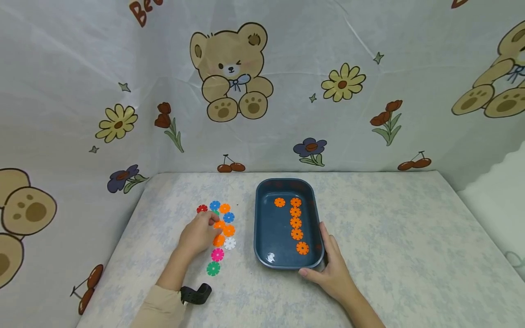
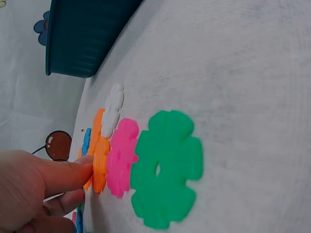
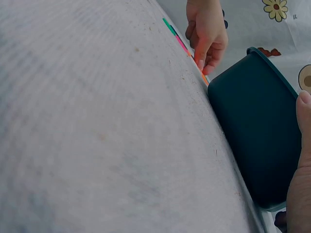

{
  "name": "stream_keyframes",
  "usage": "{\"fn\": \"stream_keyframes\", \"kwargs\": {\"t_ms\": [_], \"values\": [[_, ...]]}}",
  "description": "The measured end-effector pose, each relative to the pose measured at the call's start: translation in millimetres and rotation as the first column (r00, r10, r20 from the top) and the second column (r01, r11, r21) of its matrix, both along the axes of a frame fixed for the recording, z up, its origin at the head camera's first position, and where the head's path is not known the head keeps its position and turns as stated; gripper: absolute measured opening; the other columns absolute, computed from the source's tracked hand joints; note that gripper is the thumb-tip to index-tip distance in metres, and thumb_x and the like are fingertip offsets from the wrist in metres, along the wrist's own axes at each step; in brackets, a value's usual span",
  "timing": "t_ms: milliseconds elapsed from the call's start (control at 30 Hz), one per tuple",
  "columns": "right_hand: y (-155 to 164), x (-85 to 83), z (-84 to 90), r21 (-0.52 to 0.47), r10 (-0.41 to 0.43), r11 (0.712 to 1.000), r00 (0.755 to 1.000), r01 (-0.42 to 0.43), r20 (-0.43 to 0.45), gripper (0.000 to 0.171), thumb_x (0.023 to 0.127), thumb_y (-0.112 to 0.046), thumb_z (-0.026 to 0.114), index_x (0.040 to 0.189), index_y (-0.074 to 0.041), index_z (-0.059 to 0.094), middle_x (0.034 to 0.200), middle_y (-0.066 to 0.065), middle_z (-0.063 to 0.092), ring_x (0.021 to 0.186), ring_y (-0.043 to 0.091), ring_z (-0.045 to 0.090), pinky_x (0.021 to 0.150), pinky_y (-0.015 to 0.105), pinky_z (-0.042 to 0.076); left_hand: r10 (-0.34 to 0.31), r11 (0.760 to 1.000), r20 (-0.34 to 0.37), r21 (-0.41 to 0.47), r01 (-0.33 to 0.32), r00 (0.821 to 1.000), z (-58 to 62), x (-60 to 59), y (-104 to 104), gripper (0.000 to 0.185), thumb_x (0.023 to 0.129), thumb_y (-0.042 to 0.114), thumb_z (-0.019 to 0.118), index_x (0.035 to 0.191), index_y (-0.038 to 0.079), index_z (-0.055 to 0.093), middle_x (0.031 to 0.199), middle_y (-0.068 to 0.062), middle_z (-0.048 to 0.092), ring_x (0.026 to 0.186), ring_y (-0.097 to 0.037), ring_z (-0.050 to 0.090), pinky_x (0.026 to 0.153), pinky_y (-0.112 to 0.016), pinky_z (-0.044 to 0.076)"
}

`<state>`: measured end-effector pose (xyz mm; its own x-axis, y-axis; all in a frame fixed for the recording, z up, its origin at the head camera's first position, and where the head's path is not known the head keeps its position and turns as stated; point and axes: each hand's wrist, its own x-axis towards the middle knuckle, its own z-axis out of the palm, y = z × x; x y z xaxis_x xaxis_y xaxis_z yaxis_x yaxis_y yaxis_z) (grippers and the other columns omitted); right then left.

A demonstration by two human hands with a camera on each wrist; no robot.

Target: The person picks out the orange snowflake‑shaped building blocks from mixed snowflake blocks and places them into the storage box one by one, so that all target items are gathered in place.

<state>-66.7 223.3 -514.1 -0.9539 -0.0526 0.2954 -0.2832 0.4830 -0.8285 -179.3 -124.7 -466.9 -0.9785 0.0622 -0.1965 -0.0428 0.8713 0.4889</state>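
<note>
My left hand [image 1: 199, 231] is over a cluster of flower-shaped plastic discs on the table. Its thumb and index finger pinch an orange disc [image 1: 219, 224], partly covered by the fingers. Beside it lie another orange disc [image 1: 229, 231], a white disc [image 1: 230, 243], a pink disc [image 2: 122, 158] and a green disc [image 2: 167, 170]. Red and blue discs sit at the cluster's far end. My right hand [image 1: 334, 273] grips the near right corner of a dark blue-green plastic basin [image 1: 257, 228], thumb at the rim, fingers along the outer side. Inside, several orange discs [image 1: 295, 222] form a column; one [image 1: 280, 202] lies apart.
The table [image 1: 393, 237] has a pale, mottled cover. Behind it hangs a light curtain [image 1: 295, 127] printed with bears and flowers. A black band [image 1: 197, 294] with a protruding part is on my left wrist, by the beige sleeve [image 1: 162, 307].
</note>
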Motion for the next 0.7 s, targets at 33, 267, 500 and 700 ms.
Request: {"fn": "stream_keyframes", "kwargs": {"t_ms": [33, 267, 500, 700], "values": [[0.0, -0.2, 0.1, 0.001, -0.001, 1.000, 1.000, 0.001, 0.006, 0.126, 0.064, -0.017, 0.093, 0.160, -0.016, 0.012, 0.133, 0.012, 0.046, 0.113, 0.007, 0.041, 0.097, 0.002, 0.031, -0.005, 1.000, 0.008, 0.006, 0.005, 1.000, -0.3, 0.0, -0.8, 0.030, 0.087, 0.024, 0.077, 0.111, 0.012, 0.064, 0.109, -0.006, 0.063, 0.092, -0.023, 0.059, 0.085, -0.042, 0.052], [-0.4, -0.5, -0.1, 0.003, -0.004, 1.000, 1.000, 0.004, 0.015, 0.125, 0.065, -0.018, 0.093, 0.160, -0.015, 0.012, 0.135, 0.012, 0.045, 0.115, 0.008, 0.042, 0.098, 0.002, 0.030, -0.038, 0.998, 0.007, 0.052, 0.037, 0.999, -2.0, 0.1, -6.2, 0.021, 0.087, 0.020, 0.077, 0.103, 0.014, 0.065, 0.108, -0.006, 0.063, 0.088, -0.021, 0.058, 0.082, -0.039, 0.051], [-0.6, -0.7, -0.4, -0.004, -0.002, 1.000, 1.000, 0.002, 0.015, 0.126, 0.065, -0.018, 0.093, 0.160, -0.019, 0.011, 0.135, 0.011, 0.045, 0.114, 0.009, 0.042, 0.099, 0.002, 0.030, -0.003, 0.998, 0.041, 0.070, 0.000, 0.999, 0.6, 0.2, -7.4, 0.031, 0.085, 0.023, 0.079, 0.112, 0.013, 0.066, 0.104, -0.006, 0.064, 0.090, -0.022, 0.057, 0.083, -0.040, 0.052], [0.0, -0.6, -1.9, 0.001, -0.004, 1.000, 1.000, 0.004, 0.004, 0.126, 0.064, -0.017, 0.094, 0.160, -0.015, 0.013, 0.132, 0.011, 0.047, 0.112, 0.007, 0.042, 0.098, 0.002, 0.031, -0.034, 0.997, 0.050, 0.071, 0.031, 0.998, 2.7, 1.7, -6.9, 0.027, 0.085, 0.022, 0.079, 0.106, 0.015, 0.062, 0.098, -0.005, 0.061, 0.083, -0.022, 0.055, 0.074, -0.035, 0.048]]}}
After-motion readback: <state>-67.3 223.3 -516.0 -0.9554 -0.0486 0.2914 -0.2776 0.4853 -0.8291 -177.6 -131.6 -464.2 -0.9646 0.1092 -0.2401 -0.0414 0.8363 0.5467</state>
